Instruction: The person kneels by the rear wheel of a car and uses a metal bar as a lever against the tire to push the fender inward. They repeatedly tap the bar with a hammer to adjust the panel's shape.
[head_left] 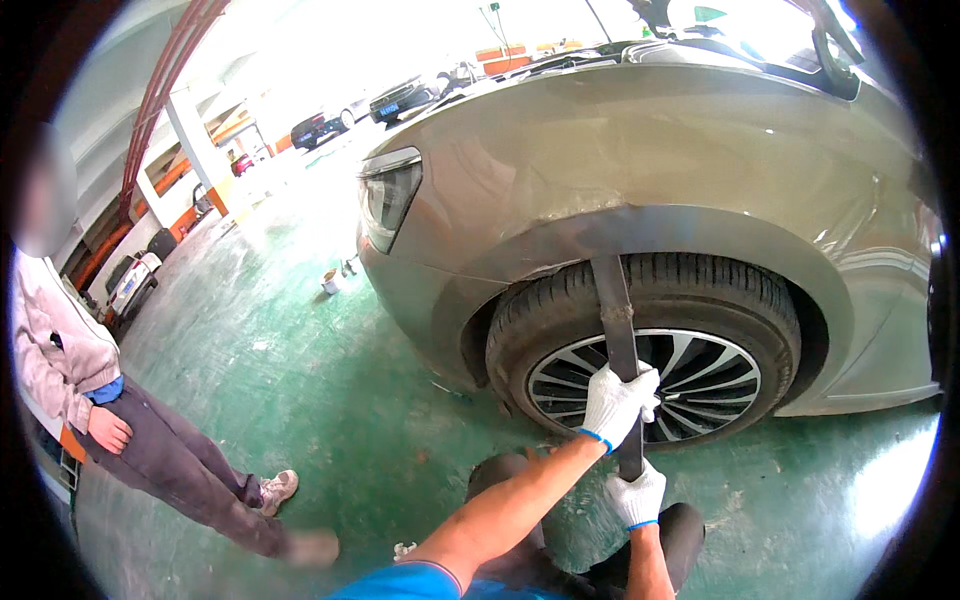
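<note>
A long flat dark metal bar (618, 325) stands nearly upright in front of the car's front wheel (700, 400). Its top end meets the lip of the wheel arch, and I cannot tell whether it is hooked behind it. Around the bar's middle, before the spokes, my left hand (615, 405) is closed in a white knit glove. Lower down, my right hand (637, 495), gloved alike, grips the bar's bottom end. Above the tyre (540, 320), the gold-beige fender (500, 170) shows a scuffed, creased patch near the arch edge.
At left stands a person (80, 350) in a light jacket and dark trousers, one hand hanging down. The hood is raised. On the green floor (260, 370) a small can (331, 282) sits ahead of the bumper. Other cars (400, 95) are parked farther back.
</note>
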